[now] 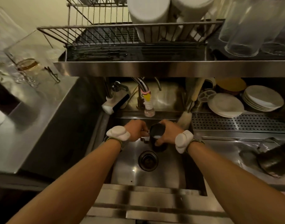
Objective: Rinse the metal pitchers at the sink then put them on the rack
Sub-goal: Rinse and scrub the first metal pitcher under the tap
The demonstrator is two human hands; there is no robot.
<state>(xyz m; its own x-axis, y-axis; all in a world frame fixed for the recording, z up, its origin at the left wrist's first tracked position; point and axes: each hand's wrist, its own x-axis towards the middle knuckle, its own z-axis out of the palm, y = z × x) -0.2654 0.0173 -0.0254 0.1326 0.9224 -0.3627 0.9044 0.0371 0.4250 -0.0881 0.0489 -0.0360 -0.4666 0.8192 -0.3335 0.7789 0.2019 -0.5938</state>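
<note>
So the person has both hands on one metal pitcher [156, 132], holding it over the sink [154, 178]. The left hand [135, 131] is pinching the handle side and the right hand [166, 133] is curled round the body, so neither hand is free. The pitcher sits right between the two hands, mouth up and tipped a bit toward the camera, with a little white liquid pooled in the bottom. The tap nozzle [149, 109] hangs just beyond the hands, and the drain [148, 160] is just on the near side of them. The wire rack [122, 34] is up on a shelf well past the hands. Off to the right of the right hand, a second pitcher [274, 159] sits on the counter [219, 147], too blurry to say how it's lying. Further back on that side are stacked plates [225, 105].
</note>
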